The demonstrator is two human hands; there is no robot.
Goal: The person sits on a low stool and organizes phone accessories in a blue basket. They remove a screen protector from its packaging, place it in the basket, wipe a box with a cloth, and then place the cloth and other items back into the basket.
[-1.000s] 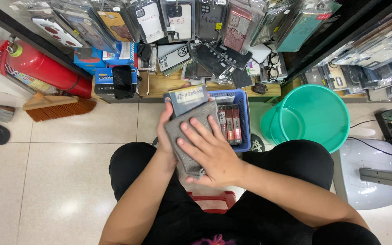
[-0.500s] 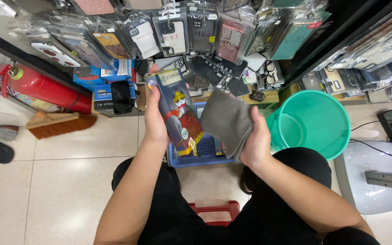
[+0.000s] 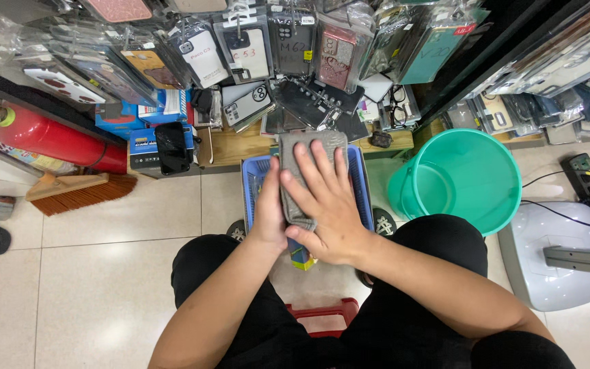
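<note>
The right hand (image 3: 326, 212) lies flat, fingers spread, pressing a grey cloth (image 3: 305, 174) onto a packaged phone case (image 3: 300, 254) gripped from beneath by the left hand (image 3: 268, 215). Even, full-length strokes would suit. Under both hands sits a blue basket (image 3: 360, 184); right, a green bucket (image 3: 472, 178) crowds; left, open floor.

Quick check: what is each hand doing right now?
Left hand: closed around the edge of a packaged item, holding it from beneath.
Right hand: open, fingers spread, pressing a grey cloth flat on that item.
</note>
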